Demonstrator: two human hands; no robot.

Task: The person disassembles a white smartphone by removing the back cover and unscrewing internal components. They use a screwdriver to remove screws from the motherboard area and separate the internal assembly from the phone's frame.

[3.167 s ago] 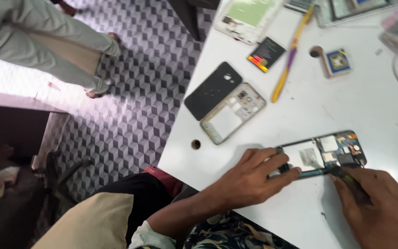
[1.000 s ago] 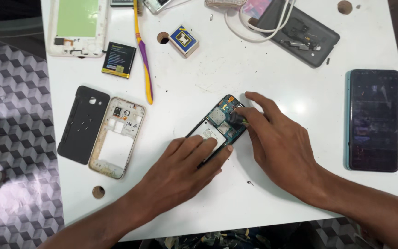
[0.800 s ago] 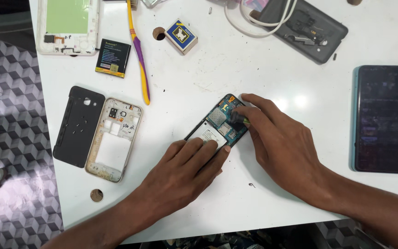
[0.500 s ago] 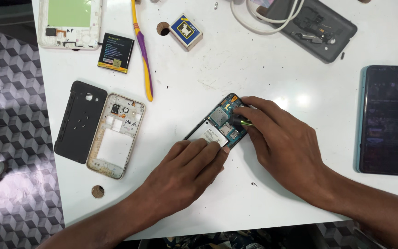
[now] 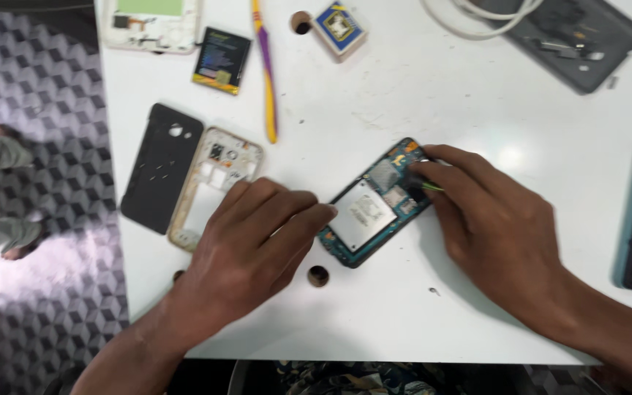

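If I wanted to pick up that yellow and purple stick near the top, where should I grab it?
Probably around the middle of the yellow and purple stick, pinching its two long sides from above. It lies flat on the white table, long and thin, with bare table on both sides.

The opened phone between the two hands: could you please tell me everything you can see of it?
The opened phone lies flat and diagonal on the white table, its cover off. A teal circuit board shows, with a silvery metal shield plate in the middle and small components toward the upper end. The left hand presses its lower end; the right hand works at its upper end with a thin green-tipped tool.
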